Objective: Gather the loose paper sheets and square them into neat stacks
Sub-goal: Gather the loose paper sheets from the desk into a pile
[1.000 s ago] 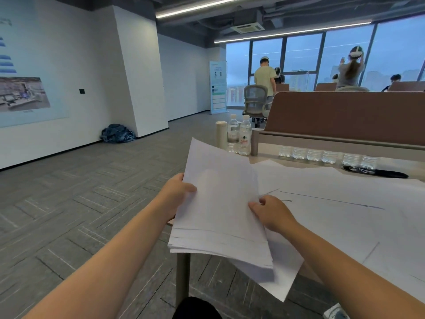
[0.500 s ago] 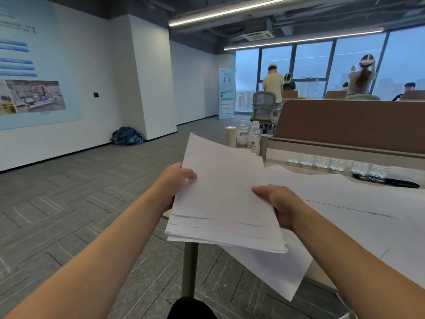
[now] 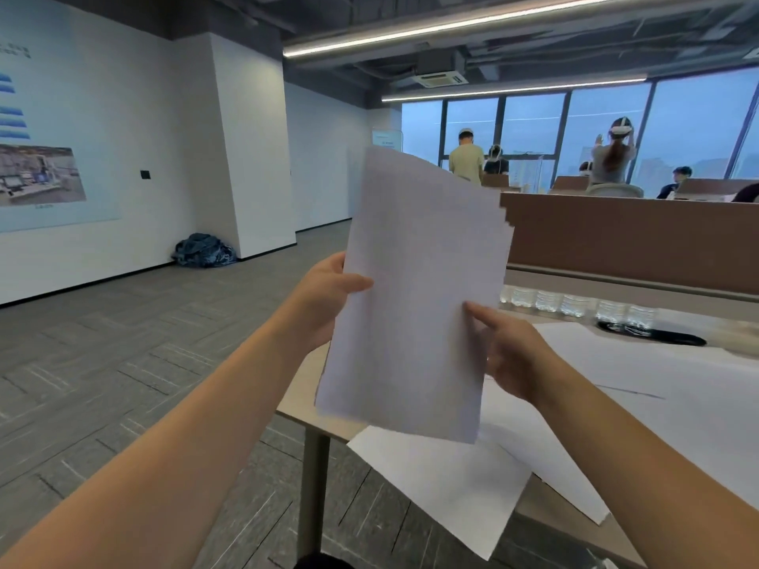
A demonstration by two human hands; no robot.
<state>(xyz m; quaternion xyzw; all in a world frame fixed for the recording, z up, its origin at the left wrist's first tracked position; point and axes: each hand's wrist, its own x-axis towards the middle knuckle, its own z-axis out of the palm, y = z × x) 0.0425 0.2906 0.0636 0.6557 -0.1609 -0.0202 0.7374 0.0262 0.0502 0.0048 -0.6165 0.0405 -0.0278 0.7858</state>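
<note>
I hold a stack of white paper sheets (image 3: pixel 415 297) nearly upright above the near left corner of the table. My left hand (image 3: pixel 324 297) grips its left edge, thumb on the front face. My right hand (image 3: pixel 509 355) holds the right edge, thumb on the front and fingers behind. The sheets' right edges at the top are staggered, not flush. More loose white sheets (image 3: pixel 657 392) lie spread over the table (image 3: pixel 300 400). One loose sheet (image 3: pixel 447 482) hangs over the table's near edge.
A row of small water bottles (image 3: pixel 575 303) lies along the brown partition (image 3: pixel 632 236) at the back of the table, with a black item (image 3: pixel 661 334) beside them. Several people stand by the far windows. Grey carpet lies to the left, with a dark bundle (image 3: pixel 204 250) by the wall.
Both hands have raised the stack from lying almost flat to nearly upright. The view has tilted up, and the standing bottles at the table's far left corner are now hidden behind the stack.
</note>
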